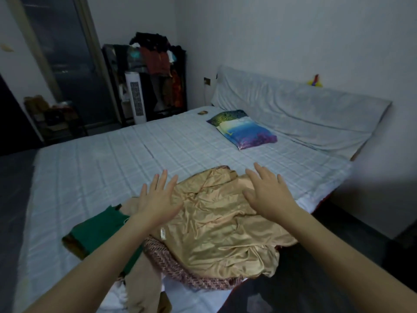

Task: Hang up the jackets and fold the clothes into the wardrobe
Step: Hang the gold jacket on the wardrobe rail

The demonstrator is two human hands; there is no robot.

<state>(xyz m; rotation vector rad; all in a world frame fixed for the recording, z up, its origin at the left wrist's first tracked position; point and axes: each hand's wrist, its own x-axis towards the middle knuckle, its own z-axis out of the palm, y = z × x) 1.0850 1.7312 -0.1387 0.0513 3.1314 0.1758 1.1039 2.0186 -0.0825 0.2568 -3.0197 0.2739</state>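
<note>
Reaching forward over a bed [94, 168], both hands hover palm-down with fingers spread, holding nothing. The left hand [158, 197] is at 9 o'clock of a crumpled gold jacket [216, 220], the right hand [268, 193] at its 1 o'clock edge. The jacket lies on the bed's near edge atop a pink knit [178, 269]. Green cloth [101, 231] lies at 8 o'clock. A pillow [243, 129] sits at 12 o'clock; a clothes rack [155, 80] stands at 11 o'clock.

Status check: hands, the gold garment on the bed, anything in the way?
Left hand and right hand open, holding nothing. Gold garment crumpled on the bed, tops the clothes pile. Nothing blocking it.
</note>
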